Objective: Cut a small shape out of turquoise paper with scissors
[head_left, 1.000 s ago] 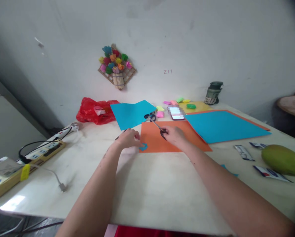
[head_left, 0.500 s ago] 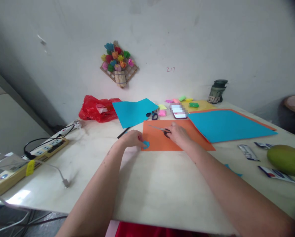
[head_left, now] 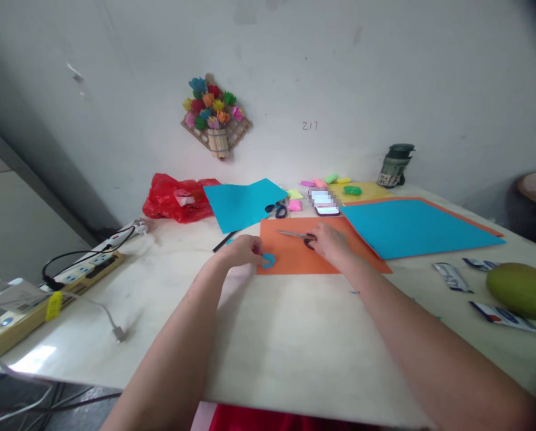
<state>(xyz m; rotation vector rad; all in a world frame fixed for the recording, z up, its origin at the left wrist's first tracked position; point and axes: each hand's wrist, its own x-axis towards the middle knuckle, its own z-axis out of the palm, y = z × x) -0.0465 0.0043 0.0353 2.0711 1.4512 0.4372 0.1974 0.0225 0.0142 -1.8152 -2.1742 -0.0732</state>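
Note:
My left hand [head_left: 246, 250] pinches a small blue paper cutout [head_left: 268, 260] with a scalloped edge, at the left edge of an orange sheet of paper [head_left: 294, 260]. In my right hand [head_left: 330, 240] is a pair of scissors [head_left: 294, 234], its dark handles at my fingers and its blades pointing left over the orange sheet. The blades look closed together. A gap of bare orange paper lies between the scissors and the cutout. Behind my left hand are a cut blue sheet [head_left: 243, 203] and a second pair of dark-handled scissors [head_left: 281, 211].
A large blue sheet [head_left: 420, 227] lies at right. Behind stand a phone [head_left: 325, 202], clay packets [head_left: 352, 190] and a bottle [head_left: 396, 166]. A mango [head_left: 521, 291] and sachets [head_left: 451, 277] lie at right. At left are a red bag [head_left: 175, 200] and a power strip [head_left: 79, 269].
My right hand has moved slightly right with the scissors. My left hand has shifted a little right with the blue cutout, which shows more of its scalloped outline.

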